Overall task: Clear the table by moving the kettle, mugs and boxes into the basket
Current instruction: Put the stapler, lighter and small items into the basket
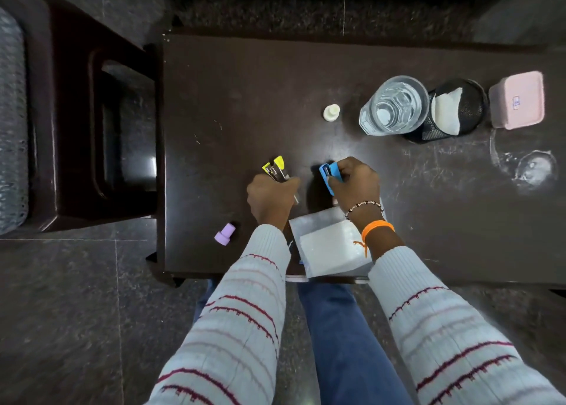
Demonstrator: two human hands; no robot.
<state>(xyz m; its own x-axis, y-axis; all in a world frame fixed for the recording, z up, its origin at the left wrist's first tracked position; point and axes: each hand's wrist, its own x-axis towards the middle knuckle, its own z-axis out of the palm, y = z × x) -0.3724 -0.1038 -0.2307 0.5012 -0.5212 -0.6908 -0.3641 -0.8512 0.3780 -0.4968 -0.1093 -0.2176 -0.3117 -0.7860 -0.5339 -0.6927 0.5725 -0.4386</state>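
Table: dark brown top, scratched; everything below I place against it.
Pink box: lid on, at the table's far right corner, well apart from both my hands, long side running front to back.
Glass: clear, standing at the table's far right, touching the mesh holder between it and the pink box; white paper tucked inside the holder.
Plastic pouch: flat at the table's near edge, partly under my right wrist.
Left hand: fingers curled round the yellow stapler near the table's middle; its yellow tip points away from me, tilted a little left.
Right hand: fingers curled, gripping the blue stapler just right of the yellow one; long axis runs away from me.
White cap: small, left of the glass.
Purple cap: on its side near the table's near left corner.
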